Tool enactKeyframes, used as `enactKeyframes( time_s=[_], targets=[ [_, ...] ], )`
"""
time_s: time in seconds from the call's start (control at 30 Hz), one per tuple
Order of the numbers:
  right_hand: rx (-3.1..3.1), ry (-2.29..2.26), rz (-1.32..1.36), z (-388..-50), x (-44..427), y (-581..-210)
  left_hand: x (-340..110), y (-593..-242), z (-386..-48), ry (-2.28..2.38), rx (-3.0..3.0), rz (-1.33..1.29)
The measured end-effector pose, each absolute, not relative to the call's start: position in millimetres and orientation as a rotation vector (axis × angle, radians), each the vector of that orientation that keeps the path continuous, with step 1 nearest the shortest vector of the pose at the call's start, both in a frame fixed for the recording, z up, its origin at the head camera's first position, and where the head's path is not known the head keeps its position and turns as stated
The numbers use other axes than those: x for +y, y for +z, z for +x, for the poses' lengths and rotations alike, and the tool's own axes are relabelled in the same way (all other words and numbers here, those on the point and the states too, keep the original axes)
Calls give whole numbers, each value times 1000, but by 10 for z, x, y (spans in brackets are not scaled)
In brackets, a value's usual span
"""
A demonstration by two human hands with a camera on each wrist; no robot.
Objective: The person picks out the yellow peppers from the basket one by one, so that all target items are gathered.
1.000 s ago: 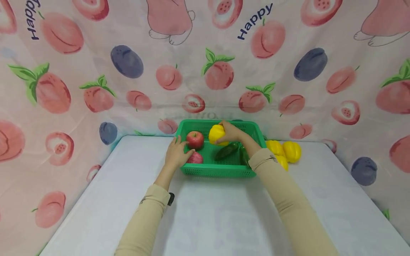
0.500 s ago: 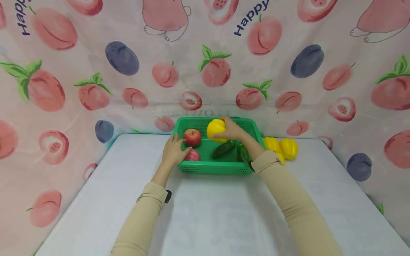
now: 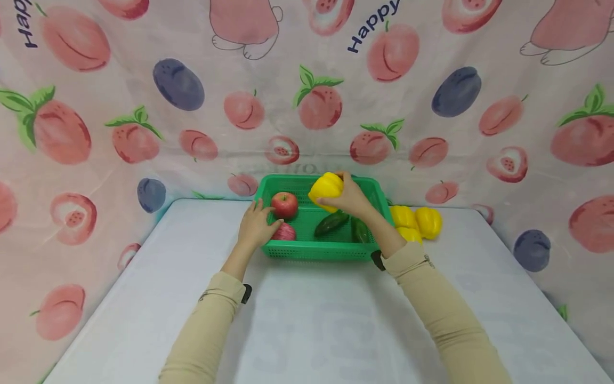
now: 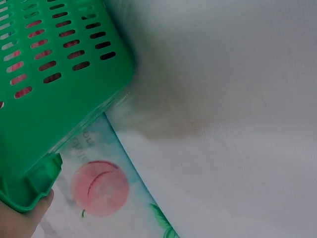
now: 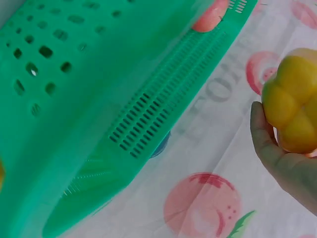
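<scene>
My right hand grips a yellow bell pepper above the back half of a green perforated basket. In the right wrist view the pepper sits against the fingers, its lobed end showing. My left hand holds the basket's left rim, the thumb reaching inside over a pink-striped apple. The left wrist view shows part of that hand at the basket's rim corner. Behind the striped apple lies a red apple. Two long dark green vegetables lie to the right, one partly behind my right arm.
Several yellow bell peppers lie together on the white table, just right of the basket. A fruit-printed cloth hangs behind and at both sides. The basket stands near the table's back edge.
My right hand has lifted the yellow bell pepper slightly and tilted it. The left hand stays at the basket rim. The head view has shifted a little.
</scene>
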State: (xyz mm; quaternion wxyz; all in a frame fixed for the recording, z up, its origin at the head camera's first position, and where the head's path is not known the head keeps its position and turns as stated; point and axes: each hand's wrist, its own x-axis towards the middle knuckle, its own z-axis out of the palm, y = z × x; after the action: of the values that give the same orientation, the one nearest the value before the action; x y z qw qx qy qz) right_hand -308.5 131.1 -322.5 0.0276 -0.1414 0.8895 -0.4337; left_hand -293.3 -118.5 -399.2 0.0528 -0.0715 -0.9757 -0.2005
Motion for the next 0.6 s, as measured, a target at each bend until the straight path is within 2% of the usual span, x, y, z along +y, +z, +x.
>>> enactKeyframes(
  time_s=[0.23,0.6],
  targets=[
    [2751,-1505,-511,-2915,1359,-3279,-1193,-4001,-2943,-617,-2967,-225],
    [2856,-1480,-575,-2673,1472,-3321,-1197,-4006,-2947,-627,-2956,-232]
  ],
)
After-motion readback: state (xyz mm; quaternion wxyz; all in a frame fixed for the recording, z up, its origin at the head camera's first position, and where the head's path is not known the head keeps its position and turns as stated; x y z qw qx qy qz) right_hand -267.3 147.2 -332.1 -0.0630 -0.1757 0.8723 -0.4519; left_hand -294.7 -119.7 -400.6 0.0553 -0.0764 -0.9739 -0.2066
